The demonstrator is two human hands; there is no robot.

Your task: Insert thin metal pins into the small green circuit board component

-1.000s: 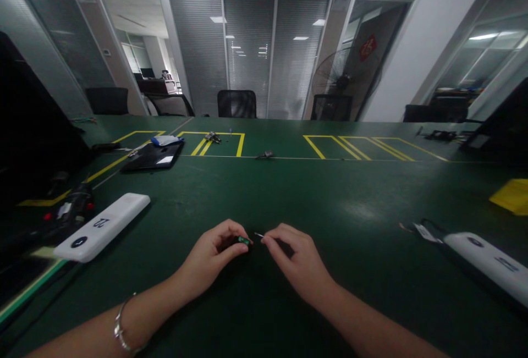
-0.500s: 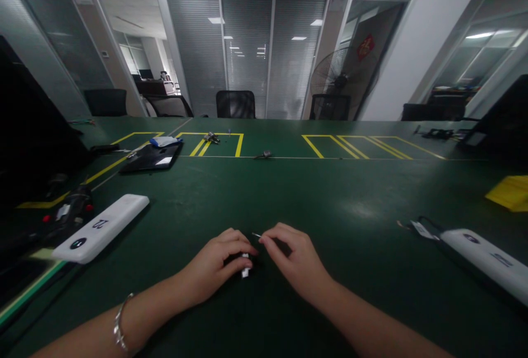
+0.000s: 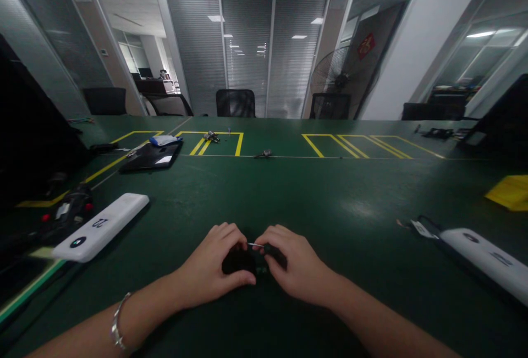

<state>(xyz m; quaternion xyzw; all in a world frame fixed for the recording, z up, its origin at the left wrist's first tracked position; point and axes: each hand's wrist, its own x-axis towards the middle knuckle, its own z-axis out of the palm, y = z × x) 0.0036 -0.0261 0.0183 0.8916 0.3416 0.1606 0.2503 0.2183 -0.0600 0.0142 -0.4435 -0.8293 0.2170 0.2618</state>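
Note:
My right hand (image 3: pixel 295 264) is closed on a small screwdriver (image 3: pixel 270 250), its dark handle tucked under the fingers. The thin metal shaft points left, with its tip at the index finger of my left hand (image 3: pixel 214 264). That hand is curved on the near part of the table, thumb spread away from the bent fingers. Between them is a very dark patch; whether it is an object or shadow I cannot make out. Faint greenish glints show between the two hands, too dim to name.
A white power bank (image 3: pixel 103 227) lies left, another white power bank (image 3: pixel 490 262) with a cable right. Farther back are a black flat case (image 3: pixel 144 161), small metal parts (image 3: pixel 212 137) and a small metal piece (image 3: pixel 264 154). A yellow bin (image 3: pixel 509 193) stands at the right edge.
The small white piece at my left hand has gone from sight, and the left thumb has spread from the fingers. My right hand has turned, showing the screwdriver's dark handle.

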